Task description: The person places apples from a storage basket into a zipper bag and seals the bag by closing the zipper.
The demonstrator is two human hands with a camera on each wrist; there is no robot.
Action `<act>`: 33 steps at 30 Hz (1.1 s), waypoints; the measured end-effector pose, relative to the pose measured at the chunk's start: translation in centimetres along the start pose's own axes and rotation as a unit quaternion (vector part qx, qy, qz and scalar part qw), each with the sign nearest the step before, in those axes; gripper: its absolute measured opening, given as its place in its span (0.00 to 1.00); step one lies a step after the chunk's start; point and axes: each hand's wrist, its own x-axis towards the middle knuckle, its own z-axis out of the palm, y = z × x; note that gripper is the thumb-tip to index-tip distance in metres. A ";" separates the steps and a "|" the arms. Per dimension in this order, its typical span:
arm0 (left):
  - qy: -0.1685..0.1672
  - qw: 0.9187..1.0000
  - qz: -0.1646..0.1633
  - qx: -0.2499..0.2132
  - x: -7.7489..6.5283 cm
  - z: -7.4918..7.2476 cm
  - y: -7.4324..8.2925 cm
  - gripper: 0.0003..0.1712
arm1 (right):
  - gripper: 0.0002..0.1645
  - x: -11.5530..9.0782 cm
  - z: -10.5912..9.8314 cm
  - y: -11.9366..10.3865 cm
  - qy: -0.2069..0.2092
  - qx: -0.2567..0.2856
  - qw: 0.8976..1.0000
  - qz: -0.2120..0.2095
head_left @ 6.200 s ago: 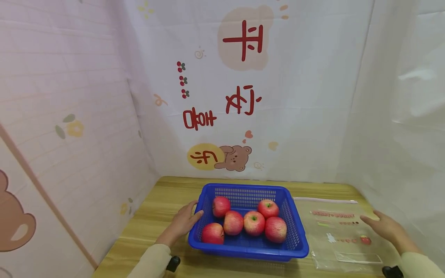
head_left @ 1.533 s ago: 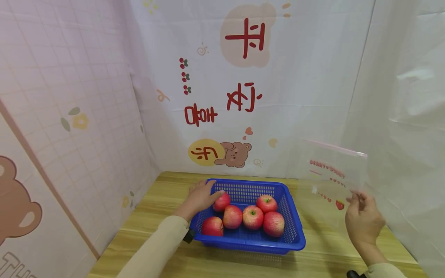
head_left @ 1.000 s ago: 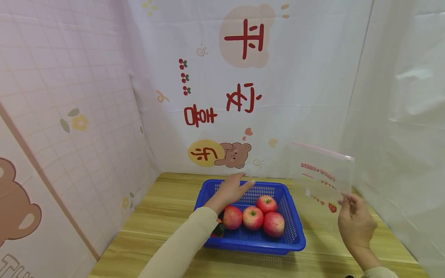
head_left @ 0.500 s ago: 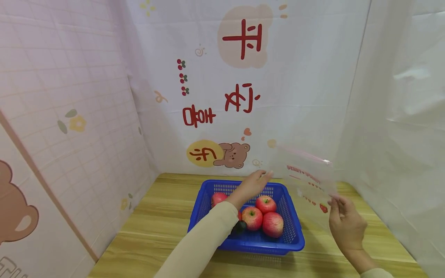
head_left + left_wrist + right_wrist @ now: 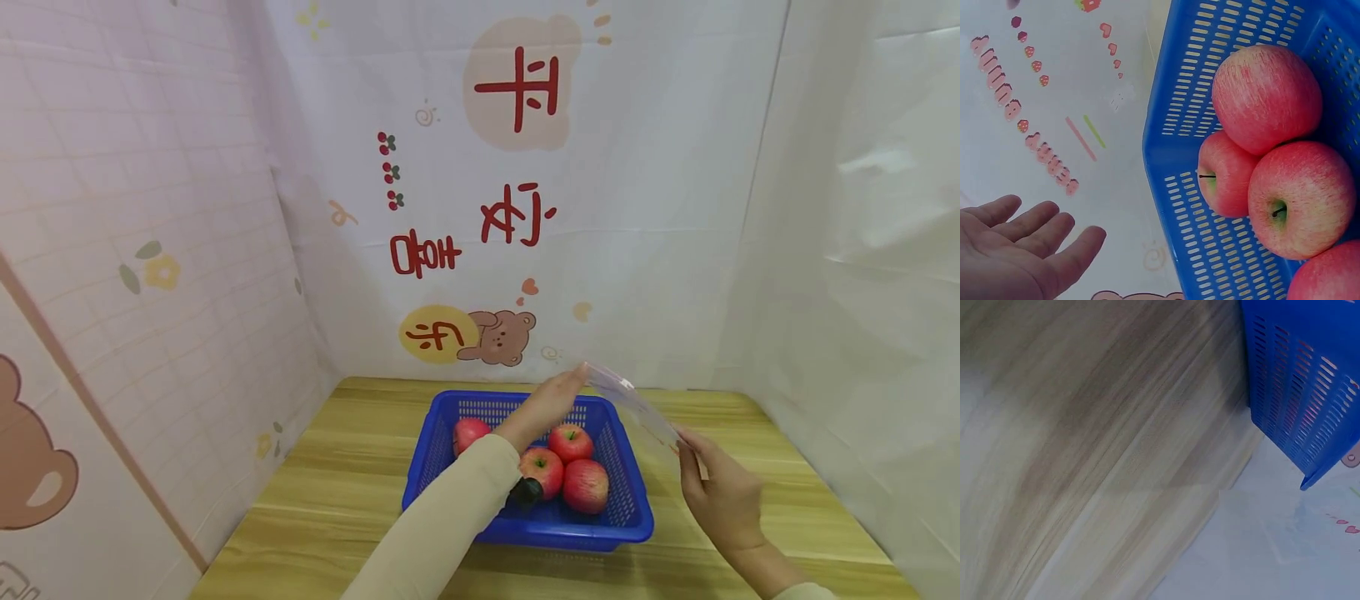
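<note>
A clear zip bag (image 5: 637, 404) with a pink zip strip and red print hangs tilted just right of the basket. My right hand (image 5: 723, 496) pinches its side edge between thumb and fingers. My left hand (image 5: 546, 404) reaches across above the basket, fingertips right at the bag's zip end. In the left wrist view the left hand (image 5: 1029, 250) has its fingers extended, palm showing, in front of the printed bag (image 5: 1050, 159). The right hand is out of sight in its own wrist view, where part of the see-through bag (image 5: 1279, 537) shows.
A blue plastic basket (image 5: 570, 533) stands mid-table with several red apples (image 5: 587, 486) in it, some hidden behind the left sleeve. The wood-grain table (image 5: 315, 500) meets a printed white cloth wall (image 5: 660, 250) at the back and cloth at both sides.
The bag lay flat on the table at first; my right hand has lifted it and moved it left, now turned edge-on. My left hand went from the basket's left rim across to the bag.
</note>
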 end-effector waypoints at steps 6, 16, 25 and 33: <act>0.011 0.998 -0.009 -0.056 -0.1 -0.7 -0.8 0.42 | 0.21 0.1 0.4 -0.7 0.015 0.041 0.998 -0.051; 0.026 0.997 -0.004 -0.069 -0.3 -1.2 -1.9 0.31 | 0.20 -0.3 0.4 -0.7 -0.006 0.050 0.997 -0.063; 0.049 0.996 -0.014 -0.076 -0.1 -1.7 -2.5 0.21 | 0.21 -0.3 0.2 -0.9 -0.038 0.044 0.993 -0.105; 0.080 0.994 -0.020 -0.074 0.1 -1.3 -3.0 0.13 | 0.22 -1.1 0.1 -0.7 -0.077 0.042 0.987 -0.132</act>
